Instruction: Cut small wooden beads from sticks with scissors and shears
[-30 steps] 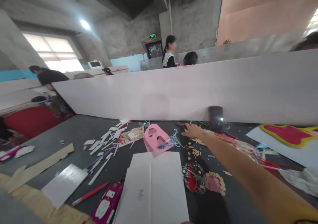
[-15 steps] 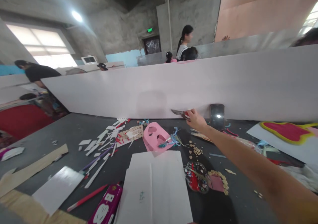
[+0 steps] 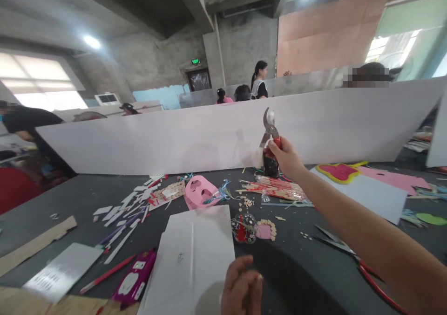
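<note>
Two hands work well apart: the right hand (image 3: 287, 159) is clamped on snips (image 3: 268, 121), held blades-up above the bench (image 3: 87, 198); the left hand (image 3: 241, 287) curls beside the paper (image 3: 195, 249), its grip unclear. A loose one-handed hold could drop the bare blades.

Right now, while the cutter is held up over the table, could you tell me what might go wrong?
1. The right hand grips the cutter by its red handles in mid-air, metal blades pointing up; a slip could drop it onto the dark phone just below.
2. Scissors lie on the table under the right forearm; lowering the arm may catch their blades.
</note>
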A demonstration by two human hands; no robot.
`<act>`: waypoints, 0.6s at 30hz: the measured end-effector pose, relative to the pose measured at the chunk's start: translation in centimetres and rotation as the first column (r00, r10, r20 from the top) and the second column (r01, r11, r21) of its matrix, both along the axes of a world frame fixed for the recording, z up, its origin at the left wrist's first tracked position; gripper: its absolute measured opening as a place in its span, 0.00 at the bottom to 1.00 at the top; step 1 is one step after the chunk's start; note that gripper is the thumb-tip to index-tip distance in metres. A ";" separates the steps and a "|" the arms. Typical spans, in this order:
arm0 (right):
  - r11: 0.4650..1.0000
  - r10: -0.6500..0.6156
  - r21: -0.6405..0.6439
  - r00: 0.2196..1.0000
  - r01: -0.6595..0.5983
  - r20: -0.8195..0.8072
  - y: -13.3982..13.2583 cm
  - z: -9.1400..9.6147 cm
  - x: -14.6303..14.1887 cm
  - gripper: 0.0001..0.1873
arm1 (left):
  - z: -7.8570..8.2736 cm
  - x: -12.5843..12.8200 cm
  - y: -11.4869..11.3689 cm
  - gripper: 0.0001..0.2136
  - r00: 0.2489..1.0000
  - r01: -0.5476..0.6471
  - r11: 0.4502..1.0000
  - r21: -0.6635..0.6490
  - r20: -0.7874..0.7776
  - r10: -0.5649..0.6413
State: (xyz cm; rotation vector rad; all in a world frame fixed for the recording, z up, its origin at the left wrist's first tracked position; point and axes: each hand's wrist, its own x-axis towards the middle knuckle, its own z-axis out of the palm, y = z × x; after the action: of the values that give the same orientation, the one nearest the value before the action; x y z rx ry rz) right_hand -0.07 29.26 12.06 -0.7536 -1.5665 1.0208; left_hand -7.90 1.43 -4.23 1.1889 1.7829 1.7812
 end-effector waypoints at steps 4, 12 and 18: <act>0.977 0.125 -0.176 0.992 -0.120 0.014 -7.5 -2.3 7.0 0.16 | 3.7 1.5 2.0 0.19 0.965 0.165 0.985 0.053 0.196 -0.172; 0.852 0.130 -0.519 0.988 -0.067 0.085 -19.4 -9.6 15.8 0.20 | 6.4 8.8 5.5 0.13 0.731 0.640 0.767 -0.033 0.333 -0.596; 0.763 0.066 -0.646 0.997 -0.028 0.035 -22.2 -11.9 19.1 0.28 | 5.0 11.9 5.4 0.12 0.579 0.751 0.658 -0.056 0.534 -0.616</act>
State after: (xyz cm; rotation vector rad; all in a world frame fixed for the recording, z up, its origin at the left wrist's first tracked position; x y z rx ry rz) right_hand 19.01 7.02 0.16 -1.2237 -1.2676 1.6264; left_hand 4.01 6.87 0.81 1.0073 1.0019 1.1477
